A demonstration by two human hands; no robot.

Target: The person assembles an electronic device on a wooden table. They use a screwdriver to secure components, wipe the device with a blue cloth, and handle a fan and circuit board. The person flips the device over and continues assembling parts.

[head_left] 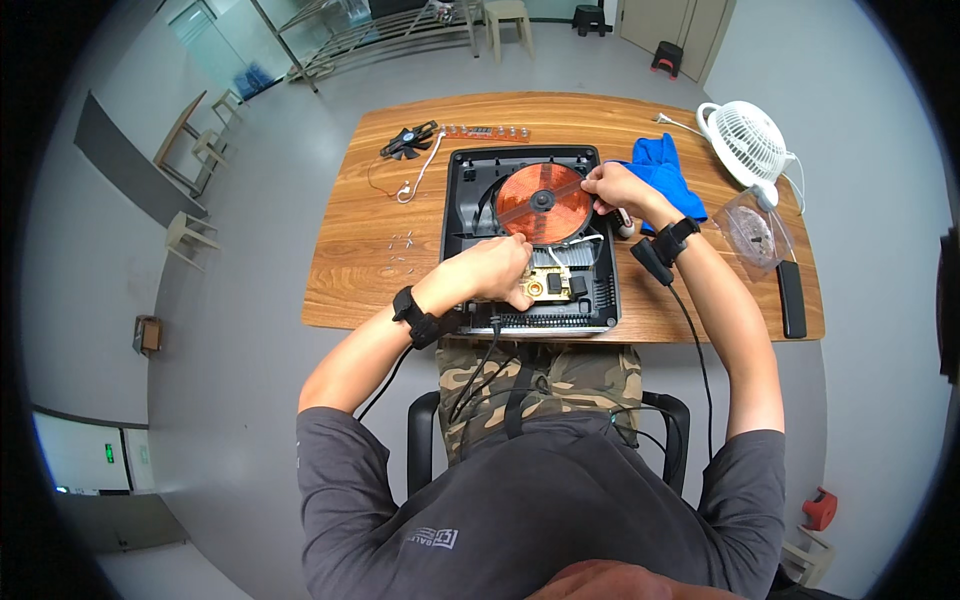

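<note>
A round copper induction coil (568, 205) with a dark centre sits in the upper part of an open black cooktop housing (470, 160). At the coil's right rim, my right hand (618, 190) is closed, its fingertips pinching the edge. My left hand (490, 270) has curled fingers at the coil's lower left rim, with its thumb lower down beside the circuit board (570, 285); its fingertips are partly hidden. A silver finned heat sink (578, 255) and white wires lie between the coil and the board.
Left of the housing lie small screws (402, 240). Behind it are a black fan (408, 140) and an orange strip board (490, 133). On the right are a blue cloth (660, 175), a white fan (745, 145), a clear container (750, 235) and a black bar (792, 300).
</note>
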